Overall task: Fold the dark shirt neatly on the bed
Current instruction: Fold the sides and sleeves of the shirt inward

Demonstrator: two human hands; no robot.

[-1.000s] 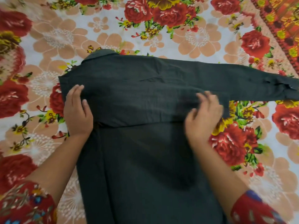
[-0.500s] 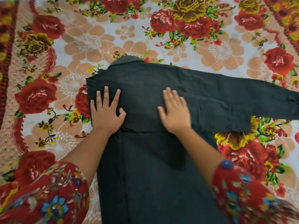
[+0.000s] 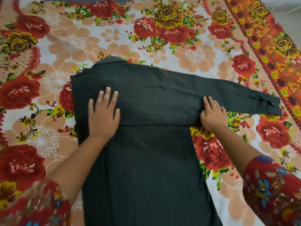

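The dark shirt [image 3: 146, 168] lies flat on the floral bedsheet [image 3: 203, 59], its collar [image 3: 112, 60] away from the person and one sleeve [image 3: 236, 93] stretched out to the person's right. Left hand [image 3: 103, 118]: palm down, fingers straight and spread, pressing the shirt's upper panel near its left edge. Right hand [image 3: 213, 114]: fingers straight and close together, flat on the cloth where the sleeve leaves the body. Neither hand pinches fabric.
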